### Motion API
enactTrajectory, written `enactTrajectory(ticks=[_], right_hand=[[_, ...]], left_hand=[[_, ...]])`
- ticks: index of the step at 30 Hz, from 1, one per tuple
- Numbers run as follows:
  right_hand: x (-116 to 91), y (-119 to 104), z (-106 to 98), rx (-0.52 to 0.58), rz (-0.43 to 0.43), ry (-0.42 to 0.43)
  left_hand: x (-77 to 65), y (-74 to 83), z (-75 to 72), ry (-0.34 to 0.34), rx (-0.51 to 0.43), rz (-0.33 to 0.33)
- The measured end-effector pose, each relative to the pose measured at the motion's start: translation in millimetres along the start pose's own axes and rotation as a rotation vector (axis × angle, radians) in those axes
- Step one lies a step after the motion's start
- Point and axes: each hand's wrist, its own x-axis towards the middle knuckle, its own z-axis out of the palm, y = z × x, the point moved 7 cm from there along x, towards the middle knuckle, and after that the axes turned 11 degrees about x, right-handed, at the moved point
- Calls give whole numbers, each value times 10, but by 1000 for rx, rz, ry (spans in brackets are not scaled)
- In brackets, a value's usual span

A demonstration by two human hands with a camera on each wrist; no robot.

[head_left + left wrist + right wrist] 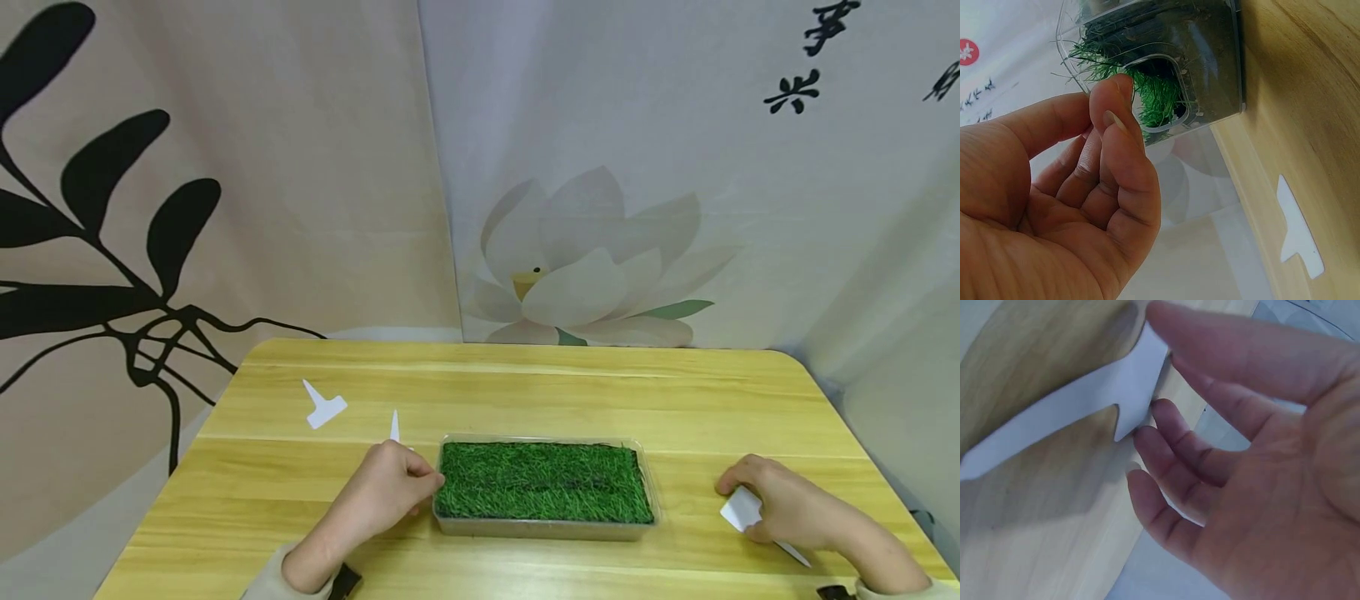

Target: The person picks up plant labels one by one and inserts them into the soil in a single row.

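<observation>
A clear plastic box (551, 530) filled with green artificial grass (543, 479) stands on the table. My left hand (386, 487) is at its left end, thumb and forefinger pinching at the edge where grass pokes through a rounded opening (1190, 112). To the right of the box, my right hand (795, 504) holds a white T-shaped plant label (1085, 394) by its wide head, between thumb and fingers. The label's pointed stem slants down toward the tabletop. Part of the label's head is hidden by the hand in the head view.
Another white T-shaped label (326, 408) lies flat at the table's back left. Just behind my left hand shows the tip of a further white label (394, 425), mostly hidden. The wooden table (540, 392) reaches a printed curtain (345, 167) at the back.
</observation>
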Motion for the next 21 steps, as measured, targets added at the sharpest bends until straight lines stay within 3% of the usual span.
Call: enactTrajectory(ticks=[13,21], right_hand=[[46,129,-95,-25,16,80],[69,256,-165,-1,118,106]], left_hand=[[-14,4,-21,6,-28,-1],[-16,11,-22,4,-25,-4]])
